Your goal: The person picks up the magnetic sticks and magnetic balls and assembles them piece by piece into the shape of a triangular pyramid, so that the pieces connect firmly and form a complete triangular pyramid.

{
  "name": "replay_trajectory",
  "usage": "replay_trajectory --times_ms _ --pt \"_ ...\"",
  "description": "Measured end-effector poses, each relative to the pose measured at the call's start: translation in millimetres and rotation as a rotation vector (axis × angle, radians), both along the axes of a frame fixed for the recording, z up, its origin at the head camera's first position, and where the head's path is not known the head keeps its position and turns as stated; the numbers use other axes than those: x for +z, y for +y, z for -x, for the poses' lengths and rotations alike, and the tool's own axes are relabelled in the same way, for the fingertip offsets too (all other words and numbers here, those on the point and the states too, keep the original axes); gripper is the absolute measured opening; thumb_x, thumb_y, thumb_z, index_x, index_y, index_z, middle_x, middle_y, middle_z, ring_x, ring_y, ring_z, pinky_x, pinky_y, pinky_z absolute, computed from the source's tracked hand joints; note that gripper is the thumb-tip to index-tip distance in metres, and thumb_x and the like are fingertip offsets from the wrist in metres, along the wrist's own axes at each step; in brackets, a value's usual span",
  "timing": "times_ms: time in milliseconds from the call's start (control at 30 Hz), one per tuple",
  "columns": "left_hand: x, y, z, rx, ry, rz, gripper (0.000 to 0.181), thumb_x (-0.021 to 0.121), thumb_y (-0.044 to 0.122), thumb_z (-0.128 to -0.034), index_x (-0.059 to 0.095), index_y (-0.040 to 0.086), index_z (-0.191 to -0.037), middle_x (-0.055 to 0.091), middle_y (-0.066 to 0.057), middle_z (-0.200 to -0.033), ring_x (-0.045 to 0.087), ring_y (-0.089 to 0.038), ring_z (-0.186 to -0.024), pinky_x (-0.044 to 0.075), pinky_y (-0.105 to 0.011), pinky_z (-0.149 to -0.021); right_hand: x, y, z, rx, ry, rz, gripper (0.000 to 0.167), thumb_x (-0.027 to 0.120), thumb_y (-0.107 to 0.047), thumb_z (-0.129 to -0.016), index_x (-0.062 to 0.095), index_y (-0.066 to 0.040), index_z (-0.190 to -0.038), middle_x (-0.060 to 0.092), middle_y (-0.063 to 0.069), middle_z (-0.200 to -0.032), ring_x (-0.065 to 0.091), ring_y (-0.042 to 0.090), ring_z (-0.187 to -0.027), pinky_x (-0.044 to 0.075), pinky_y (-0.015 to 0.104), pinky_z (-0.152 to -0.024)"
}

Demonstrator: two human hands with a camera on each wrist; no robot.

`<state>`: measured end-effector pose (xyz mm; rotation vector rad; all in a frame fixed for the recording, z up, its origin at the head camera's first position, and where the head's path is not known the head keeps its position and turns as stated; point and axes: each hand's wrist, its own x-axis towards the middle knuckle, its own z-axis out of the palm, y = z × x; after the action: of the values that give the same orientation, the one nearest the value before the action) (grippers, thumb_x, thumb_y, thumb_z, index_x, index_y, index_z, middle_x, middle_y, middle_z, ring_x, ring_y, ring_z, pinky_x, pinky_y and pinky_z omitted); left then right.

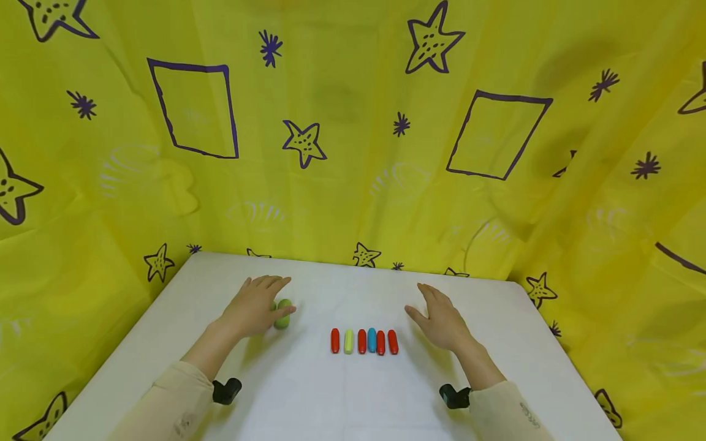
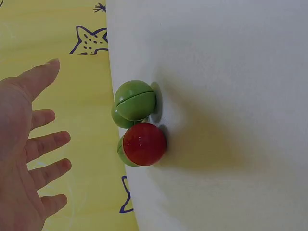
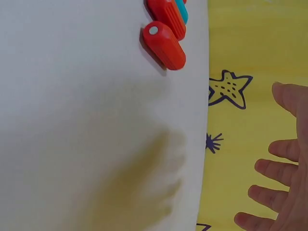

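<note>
My left hand [image 1: 256, 309] hovers over the left part of the table with its fingers spread, holding nothing. Beside and partly beneath it are green balls [image 1: 283, 318]. The left wrist view shows a grooved green ball [image 2: 136, 101] and a glossy red ball [image 2: 144, 144], with more green showing behind them. My right hand [image 1: 444, 321] hangs above the table's right side, fingers extended and apart from everything. Between the hands lies a row of short rods: several red rods [image 1: 335, 341], one yellow-green rod [image 1: 349, 342] and one blue rod [image 1: 372, 340]. A ribbed red rod [image 3: 164, 45] has a silvery dot on its end.
A white table [image 1: 342, 398] carries everything. Yellow cloth [image 1: 342, 202] printed with stars and squares hangs behind it and at both sides. Black devices [image 1: 227, 391] are worn at both wrists.
</note>
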<state>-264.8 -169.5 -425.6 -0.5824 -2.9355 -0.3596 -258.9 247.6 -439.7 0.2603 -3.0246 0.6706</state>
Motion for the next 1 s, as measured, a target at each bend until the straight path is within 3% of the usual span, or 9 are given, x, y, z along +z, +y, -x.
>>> replay_trajectory --times_ms 267,433,600,700,833,1000 --pt "-6.9 2.6 -6.3 -0.017 0.013 -0.014 0.057 0.075 0.038 -0.0949 0.061 0.007 -0.140 0.062 -0.016 -0.140 0.055 -0.043 -0.133 0.039 -0.061 -0.115 -9.7 -8 -9.9 -0.025 0.014 0.030 0.072 0.061 -0.043 -0.103 0.037 -0.004 -0.158 0.039 0.023 -0.161 0.035 0.048 -0.149 0.032 0.068 -0.117" --pt "-12.1 2.3 -8.3 -0.007 0.031 -0.007 0.046 0.080 0.032 -0.0904 0.069 0.008 -0.128 0.068 -0.012 -0.128 0.062 -0.040 -0.118 0.050 -0.056 -0.102 -14.9 -18 -15.7 -0.046 -0.002 0.046 0.065 0.068 -0.038 -0.099 0.049 -0.005 -0.151 0.049 0.022 -0.153 0.045 0.045 -0.142 0.039 0.066 -0.114" --pt "-19.4 2.6 -9.3 0.008 0.053 0.001 0.040 0.083 0.030 -0.0865 0.074 0.011 -0.120 0.071 -0.009 -0.119 0.064 -0.034 -0.107 0.053 -0.054 -0.090 -22.8 -26 -20.7 -0.066 -0.024 0.060 0.058 0.072 -0.037 -0.097 0.057 -0.008 -0.145 0.059 0.017 -0.143 0.054 0.040 -0.134 0.045 0.062 -0.109" --pt "-24.2 2.9 -10.9 0.010 0.069 0.005 0.034 0.083 0.027 -0.0860 0.076 0.012 -0.116 0.073 -0.007 -0.113 0.064 -0.032 -0.102 0.054 -0.052 -0.087 -27.1 -30 -23.5 -0.073 -0.035 0.067 0.054 0.074 -0.035 -0.095 0.061 -0.010 -0.141 0.065 0.012 -0.133 0.060 0.035 -0.124 0.049 0.057 -0.105" --pt "-27.4 3.9 -13.9 0.020 0.067 0.013 0.029 0.083 0.025 -0.0860 0.077 0.015 -0.112 0.074 -0.005 -0.111 0.064 -0.030 -0.101 0.053 -0.051 -0.085 -30.3 -34 -25.9 -0.063 -0.031 0.087 0.048 0.076 -0.031 -0.093 0.066 -0.010 -0.135 0.068 0.008 -0.116 0.064 0.025 -0.101 0.055 0.047 -0.089" --pt "-28.4 5.5 -15.5 0.044 0.044 0.022 0.030 0.084 0.027 -0.0860 0.077 0.017 -0.113 0.073 -0.004 -0.115 0.063 -0.031 -0.107 0.051 -0.053 -0.087 -30.4 -38 -27.9 -0.051 -0.046 0.118 0.043 0.078 -0.029 -0.092 0.068 -0.009 -0.129 0.067 0.005 -0.103 0.057 0.017 -0.080 0.048 0.035 -0.073"
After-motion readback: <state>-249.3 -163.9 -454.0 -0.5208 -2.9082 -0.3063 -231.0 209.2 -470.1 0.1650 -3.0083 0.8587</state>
